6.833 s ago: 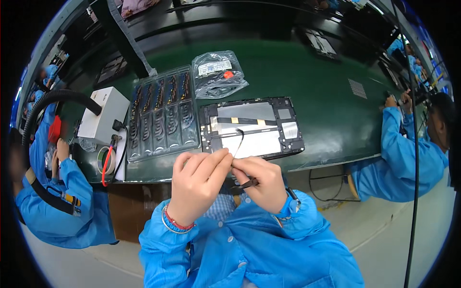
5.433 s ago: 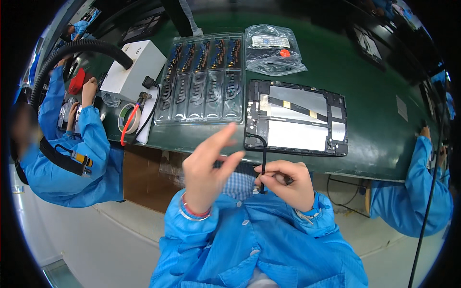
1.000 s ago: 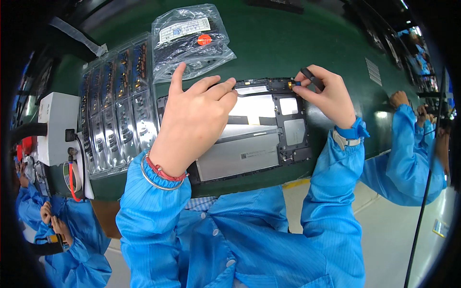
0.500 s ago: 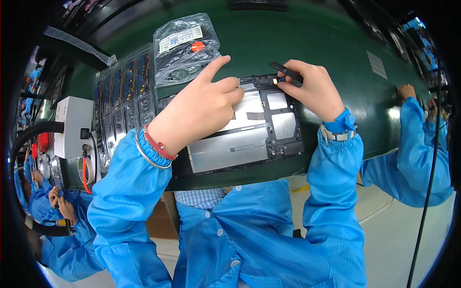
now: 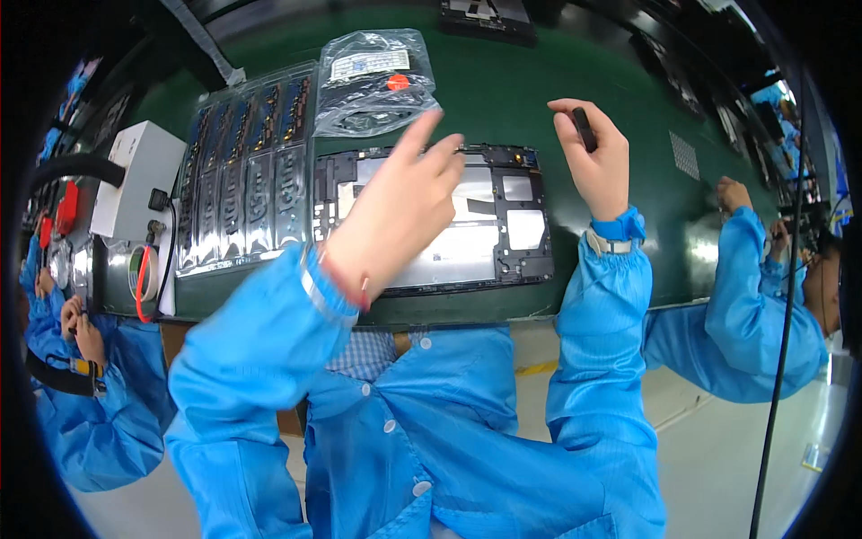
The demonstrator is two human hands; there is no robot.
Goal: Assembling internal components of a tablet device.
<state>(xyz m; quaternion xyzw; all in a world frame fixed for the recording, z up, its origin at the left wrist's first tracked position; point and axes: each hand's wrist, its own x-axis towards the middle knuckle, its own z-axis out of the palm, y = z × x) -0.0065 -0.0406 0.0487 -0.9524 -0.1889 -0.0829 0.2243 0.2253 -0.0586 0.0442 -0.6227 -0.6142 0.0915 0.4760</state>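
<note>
An opened tablet-like device (image 5: 523,267) lies flat on the green bench, its black frame around silver plates. Over its left part hovers my left hand (image 5: 395,211), slightly blurred, fingers apart and nothing seen in them; it hides part of the device. To the right of the device, raised off it, my right hand (image 5: 595,166) is closed around a slim black stick-like tool (image 5: 584,131). The tool's lower end is hidden in the palm, so its exact kind cannot be made out.
Clear trays (image 5: 247,171) of small boards stand left of the device. A clear plastic bag (image 5: 375,85) with a label lies behind it. Left stand a white box (image 5: 139,175) and a tape roll (image 5: 144,274). Another dark device (image 5: 488,20) is at the back. A co-worker's hand (image 5: 734,193) is at right.
My right hand has drawn away from the device's top right corner, turning the black tool more upright. My left hand has shifted slightly right, fingers spreading. The whole view has also shifted.
</note>
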